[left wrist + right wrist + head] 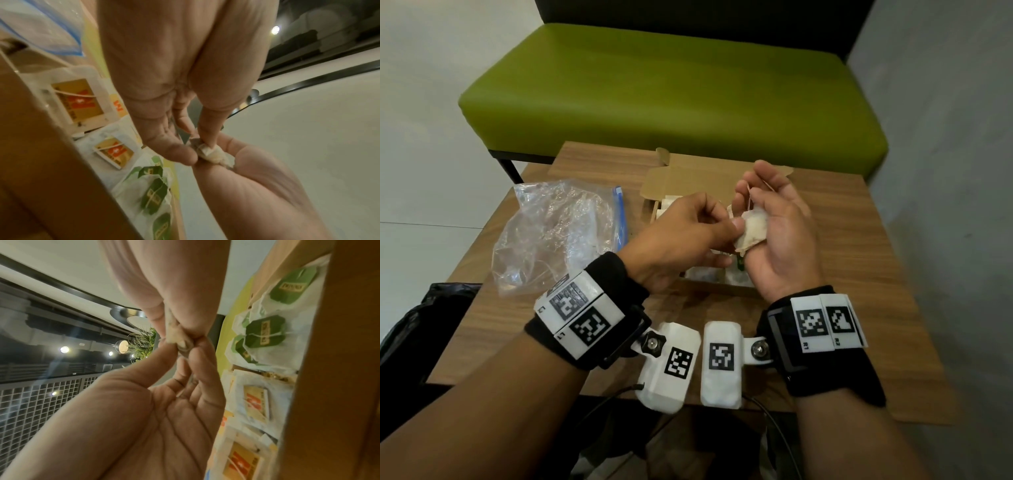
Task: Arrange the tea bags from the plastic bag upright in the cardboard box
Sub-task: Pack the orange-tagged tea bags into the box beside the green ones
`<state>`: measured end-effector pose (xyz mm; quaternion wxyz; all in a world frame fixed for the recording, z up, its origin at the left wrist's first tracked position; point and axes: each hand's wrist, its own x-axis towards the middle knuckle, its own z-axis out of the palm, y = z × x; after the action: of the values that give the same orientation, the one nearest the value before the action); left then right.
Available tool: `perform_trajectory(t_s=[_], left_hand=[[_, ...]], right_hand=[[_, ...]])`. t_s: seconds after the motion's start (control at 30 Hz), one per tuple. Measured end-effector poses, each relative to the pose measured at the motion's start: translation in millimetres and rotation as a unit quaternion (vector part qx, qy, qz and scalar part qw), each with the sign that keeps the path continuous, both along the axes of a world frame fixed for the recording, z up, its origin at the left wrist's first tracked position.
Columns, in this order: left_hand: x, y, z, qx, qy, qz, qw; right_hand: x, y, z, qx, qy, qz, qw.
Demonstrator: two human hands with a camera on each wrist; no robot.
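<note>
Both hands meet just above the cardboard box point(722, 171), which sits open on the table point(842, 274). The left hand point(681, 236) pinches one end of a crumpled tea bag point(751, 231) between thumb and fingers, and the right hand point(777, 233), palm up with its fingers half curled, cradles the same tea bag; a thin string point(750, 202) runs from it up across the right fingers. The wrist views show the pinch closely: the paper is bunched and creased where the fingertips press it.

Inside the box, other tea bags already stand in rows, some with yellow tags point(80, 100) and some with green tags point(265, 332). The plastic bag point(558, 233) lies to the left on the table and looks nearly or wholly empty, though its crinkles hide the inside.

The risks from here seem mostly about the soft paper. Squeezing or tugging from both ends could tear the tea bag and spill leaves into the box. The loose string might catch on a finger or on a neighbouring tag and drag a standing tea bag over. Since this one is crumpled, it may slump flat instead of standing unless it is smoothed and wedged between the others.
</note>
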<state>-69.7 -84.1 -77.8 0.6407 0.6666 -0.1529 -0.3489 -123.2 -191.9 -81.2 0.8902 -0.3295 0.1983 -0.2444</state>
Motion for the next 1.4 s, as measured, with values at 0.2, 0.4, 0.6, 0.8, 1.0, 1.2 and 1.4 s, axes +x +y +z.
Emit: perform_trajectory(t_s=[0.2,0.4,0.6,0.8,1.0,1.2,1.4], left_hand=[[8,7,0,0.043,-0.024,-0.024,0.999],[14,12,2,0.021,0.011,0.000,1.000],[19,14,4,-0.016,0.077,0.059,0.995],[24,19,4,-0.009,0.016,0.091,0.996],[21,22,9,0.058,-0.106,-0.038,0.992],[17,24,14,0.016,-0.097,-0.115,0.988],[18,24,11,-0.013,-0.082,-0.111,0.990]], right_hand=[[0,0,-3,-0.145,-0.001,-0.041,0.989],[-5,-5,0,-0.213,0.004,-0.051,0.976],[-10,-10,6,-0.259,-0.008,0.003,0.966],[-13,-14,7,-0.245,-0.009,0.029,0.969],[-12,-17,6,-0.353,0.019,-0.018,0.935],[-13,-18,4,-0.489,0.059,-0.065,0.868],[-13,-20,3,-0.510,0.072,-0.057,0.855]])
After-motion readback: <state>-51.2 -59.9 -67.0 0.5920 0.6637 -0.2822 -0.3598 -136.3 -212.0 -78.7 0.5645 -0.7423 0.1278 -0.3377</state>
